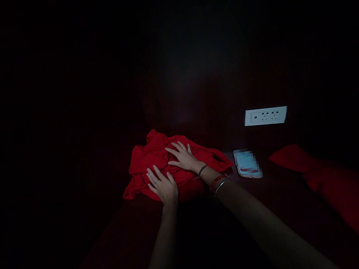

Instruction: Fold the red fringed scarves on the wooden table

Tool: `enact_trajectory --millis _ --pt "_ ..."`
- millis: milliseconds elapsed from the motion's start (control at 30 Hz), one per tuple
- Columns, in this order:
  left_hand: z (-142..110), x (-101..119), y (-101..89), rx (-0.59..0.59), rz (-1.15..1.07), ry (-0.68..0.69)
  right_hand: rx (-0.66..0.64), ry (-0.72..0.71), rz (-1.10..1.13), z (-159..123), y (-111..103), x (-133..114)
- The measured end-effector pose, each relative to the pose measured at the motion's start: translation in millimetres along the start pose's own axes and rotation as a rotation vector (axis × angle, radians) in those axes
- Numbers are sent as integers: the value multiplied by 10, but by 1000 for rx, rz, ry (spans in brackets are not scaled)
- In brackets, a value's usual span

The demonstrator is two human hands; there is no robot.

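A crumpled red cloth (pixel 148 156), perhaps a garment, lies in a heap on a dark red tabletop (pixel 124 237). My left hand (pixel 162 186), with a ring on one finger, rests on the near left part of the cloth, fingers stretched out. Farther right and higher up, my right hand (pixel 182 158) lies on the heap with its fingers spread. Bracelets circle the right wrist. Neither hand grips the fabric. The underside of the heap is hidden.
Just right of the cloth lies a pale, blurred flat object (pixel 247 164), phone-like in shape. A white socket panel (pixel 265 116) is on the dark wall behind. More red fabric (pixel 342 189) stretches along the right side. The tabletop's corner shows at lower left; surroundings are very dark.
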State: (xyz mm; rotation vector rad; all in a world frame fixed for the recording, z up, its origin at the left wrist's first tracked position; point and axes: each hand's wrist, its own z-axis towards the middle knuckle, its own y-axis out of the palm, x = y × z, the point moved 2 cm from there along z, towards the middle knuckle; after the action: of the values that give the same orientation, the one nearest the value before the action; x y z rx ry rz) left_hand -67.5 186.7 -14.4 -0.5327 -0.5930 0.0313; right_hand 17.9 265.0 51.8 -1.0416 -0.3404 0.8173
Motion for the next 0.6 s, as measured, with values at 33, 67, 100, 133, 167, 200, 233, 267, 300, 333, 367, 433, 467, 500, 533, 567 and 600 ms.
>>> enact_trajectory --millis 33,67,100,133,167,200,233,267,300,333,367,433,467,500,533,567,600 --pt "5 -11 -1 18 -19 -5 1 -46 26 51 14 -41" --pt "10 -21 -5 33 -38 -3 5 -78 61 95 25 -75" --pt "15 -30 -12 46 -57 1 14 -93 102 130 30 -98" --pt "20 -36 -22 59 -75 5 27 -91 142 157 26 -108" --pt "25 -39 -36 74 -92 6 41 -79 171 176 9 -103" --pt "31 -36 -53 89 -107 7 61 -57 197 187 -25 -81" --pt "36 -28 -73 104 -120 11 85 -26 228 190 -78 -40" --pt "42 -15 -95 113 -130 20 117 15 269 183 -153 21" --pt "48 3 -118 118 -133 34 160 62 325 162 -251 100" --pt "54 23 -141 119 -131 51 220 117 399 124 -375 195" --pt "60 45 -164 116 -126 71 290 175 486 65 -524 301" --pt "71 92 -204 98 -127 119 426 252 642 -130 -892 521" --pt "73 116 -222 86 -136 146 472 288 713 -270 -1108 627" --pt "71 140 -236 69 -152 178 511 330 774 -441 -1346 728" --pt "66 166 -248 50 -174 214 563 368 810 -642 -1607 819" --pt "54 193 -257 29 -197 252 629 389 809 -871 -1889 896" --pt "37 221 -263 11 -218 288 702 417 770 -1122 -2181 958"
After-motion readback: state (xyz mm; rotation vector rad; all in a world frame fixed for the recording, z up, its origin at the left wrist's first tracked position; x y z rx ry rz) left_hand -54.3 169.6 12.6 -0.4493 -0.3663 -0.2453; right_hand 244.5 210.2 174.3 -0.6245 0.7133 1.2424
